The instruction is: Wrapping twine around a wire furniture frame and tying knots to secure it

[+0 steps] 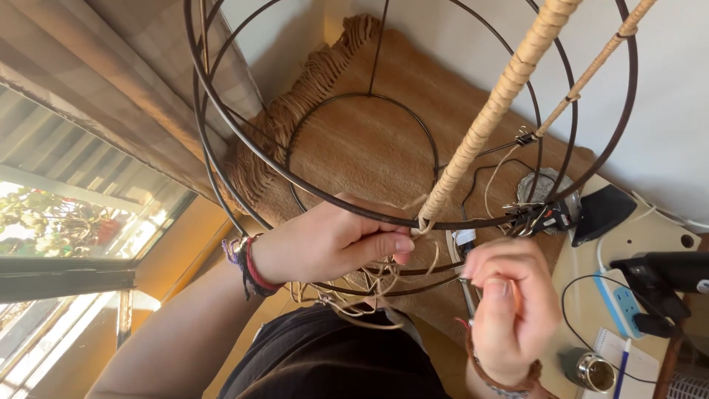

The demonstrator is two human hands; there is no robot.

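A dark metal wire frame (244, 133) made of rings and upright bars fills the middle of the view. One bar is wrapped in pale cane strip (496, 103); a second bar (591, 70) at the right is partly wrapped. My left hand (332, 240) pinches the cane end against the ring at the foot of the wrapped bar. My right hand (509, 307) is closed on a thin strand of cane just right of it. Loose cane strands (362, 303) hang tangled under my hands.
A tan woven mat (369, 140) lies beneath the frame. Black binder clips (543, 218) grip the ring at the right. A small table (650, 229) holds a glue gun (657, 273), a power strip (624, 303), a metal cup (591, 369) and a pen. A window (59, 222) is at left.
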